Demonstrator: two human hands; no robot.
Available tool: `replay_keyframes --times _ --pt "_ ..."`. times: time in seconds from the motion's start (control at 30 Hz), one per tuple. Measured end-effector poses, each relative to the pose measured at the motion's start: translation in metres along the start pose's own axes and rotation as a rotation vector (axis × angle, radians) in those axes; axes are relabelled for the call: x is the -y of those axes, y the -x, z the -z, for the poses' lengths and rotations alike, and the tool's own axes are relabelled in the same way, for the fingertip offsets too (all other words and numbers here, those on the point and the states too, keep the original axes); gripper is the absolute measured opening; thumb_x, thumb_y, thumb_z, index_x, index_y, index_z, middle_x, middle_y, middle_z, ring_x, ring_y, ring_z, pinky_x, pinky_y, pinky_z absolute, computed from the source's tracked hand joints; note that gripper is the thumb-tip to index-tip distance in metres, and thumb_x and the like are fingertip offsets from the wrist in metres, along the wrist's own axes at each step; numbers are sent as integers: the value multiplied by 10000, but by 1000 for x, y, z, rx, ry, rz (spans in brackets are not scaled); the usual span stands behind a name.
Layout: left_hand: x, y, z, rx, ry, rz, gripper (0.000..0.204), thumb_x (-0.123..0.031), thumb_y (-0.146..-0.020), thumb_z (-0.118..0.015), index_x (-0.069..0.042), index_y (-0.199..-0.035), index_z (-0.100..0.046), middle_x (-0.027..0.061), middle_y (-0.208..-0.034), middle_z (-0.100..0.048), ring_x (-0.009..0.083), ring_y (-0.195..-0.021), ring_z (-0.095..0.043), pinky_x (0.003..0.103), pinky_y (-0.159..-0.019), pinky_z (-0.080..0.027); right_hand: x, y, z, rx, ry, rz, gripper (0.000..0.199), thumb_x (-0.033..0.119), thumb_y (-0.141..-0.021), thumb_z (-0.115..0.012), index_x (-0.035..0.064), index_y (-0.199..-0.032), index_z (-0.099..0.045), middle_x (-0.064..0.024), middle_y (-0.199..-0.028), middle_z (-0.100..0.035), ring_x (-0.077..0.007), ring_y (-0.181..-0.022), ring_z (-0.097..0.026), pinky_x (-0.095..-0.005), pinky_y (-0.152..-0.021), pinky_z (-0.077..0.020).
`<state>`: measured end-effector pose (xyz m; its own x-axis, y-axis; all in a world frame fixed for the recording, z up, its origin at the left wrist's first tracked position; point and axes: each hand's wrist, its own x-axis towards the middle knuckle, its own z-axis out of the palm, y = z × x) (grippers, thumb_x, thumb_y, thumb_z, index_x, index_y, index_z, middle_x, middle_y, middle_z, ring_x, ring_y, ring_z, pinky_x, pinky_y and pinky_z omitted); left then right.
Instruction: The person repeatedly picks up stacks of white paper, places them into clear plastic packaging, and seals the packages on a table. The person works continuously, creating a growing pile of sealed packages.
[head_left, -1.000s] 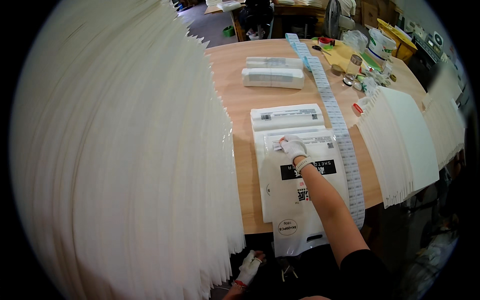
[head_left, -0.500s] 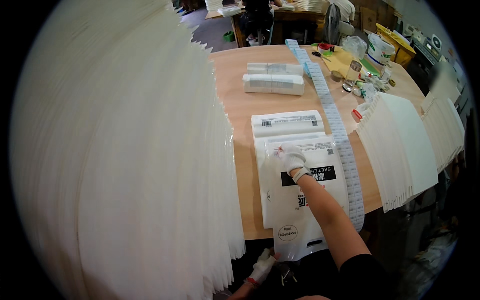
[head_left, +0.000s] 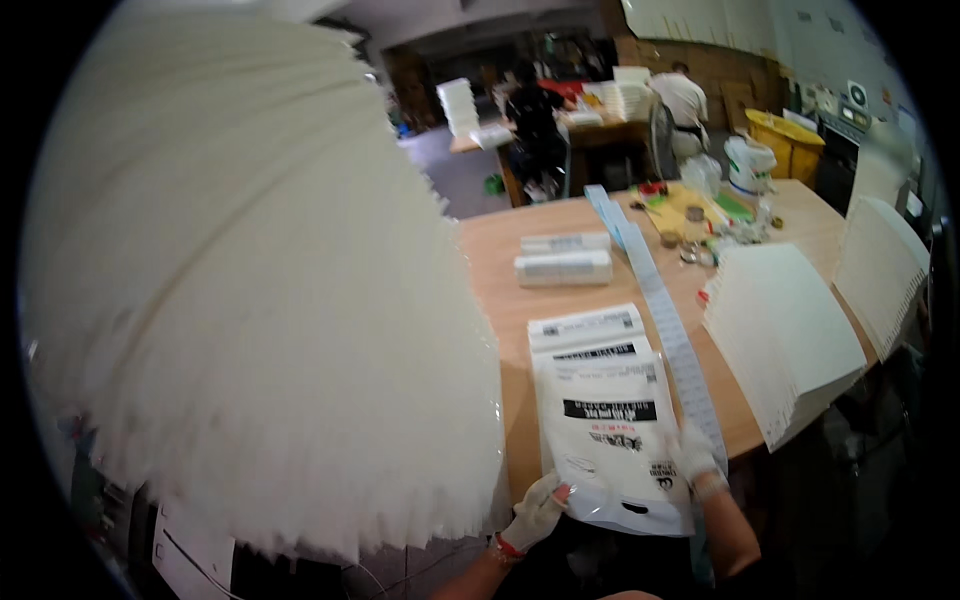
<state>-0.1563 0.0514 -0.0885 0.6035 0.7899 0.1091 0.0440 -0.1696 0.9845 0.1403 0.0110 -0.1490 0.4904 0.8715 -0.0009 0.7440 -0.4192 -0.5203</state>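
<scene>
Left hand: gloved in white, lower centre of the frame, grip pinching the bottom left corner of the white printed bag, thumb on top of the plastic.

Right hand: gloved in white, lower right of centre, resting on the right edge of the same bag near its bottom corner; fingers curled against the edge, but whether the grip closes around the plastic cannot be told.

White printed bag: flat plastic pouch with black print and a cut-out handle slot at its near end, lying lengthwise at the near edge of the wooden table, its bottom end overhanging that edge. It lies topmost on a small stack of like bags, whose upper ends show just beyond it.

Label strip: long pale blue-white band running from upper centre down along the right side of the bags, touching or just beside them.

Fanned white sheets: large overlapping mass filling the left half of the frame.

Further white sheet stacks: right side of the table.

Two wrapped white packs: middle of the table, beyond the bags.

White bucket: upper right, far table end.
</scene>
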Motion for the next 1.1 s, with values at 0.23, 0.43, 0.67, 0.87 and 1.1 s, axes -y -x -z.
replay_keyframes --times 0.23,0.43,0.67,0.87,1.1 --pt "-146 2 -28 101 -456 -648 121 -110 -823 -562 -13 -884 -524 109 -794 -531 234 -701 -526 322 -629 -428 20 91 -49 9 -1424 -53 395 14 -843 -513 -12 -1225 -416 -72 -1006 -551 -120 -876 -517 -232 -723 -447" --pt "-294 64 43 -334 -127 -876 167 -2 -721 -570 -47 -881 -552 82 -837 -535 235 -775 -533 329 -676 -440 181 33 151 -114 -1429 582 316 122 -904 -464 12 -1197 -498 -14 -984 -554 -67 -867 -492 -209 -774 -419" --pt "-518 84 147 -476 102 -1228 150 -69 -882 -411 36 -893 -518 159 -981 -575 294 -926 -582 398 -861 -487 405 -3 349 -742 -639 1481 281 262 -889 -526 5 -981 -592 -46 -789 -596 -97 -710 -560 -219 -607 -429" --pt "-533 113 337 -697 -126 -1029 104 -80 -849 -422 2 -815 -477 157 -948 -556 282 -934 -563 440 -893 -479 518 45 366 321 -1025 1131 342 351 -856 -481 19 -838 -561 -65 -682 -517 -181 -561 -535 -305 -561 -510" --pt "-363 133 365 -819 182 -869 202 -260 -877 -510 -78 -961 -531 51 -855 -537 186 -750 -519 327 -661 -461 472 22 304 87 -1236 1118 355 328 -888 -420 6 -915 -567 -53 -688 -530 -171 -542 -558 -302 -556 -502"
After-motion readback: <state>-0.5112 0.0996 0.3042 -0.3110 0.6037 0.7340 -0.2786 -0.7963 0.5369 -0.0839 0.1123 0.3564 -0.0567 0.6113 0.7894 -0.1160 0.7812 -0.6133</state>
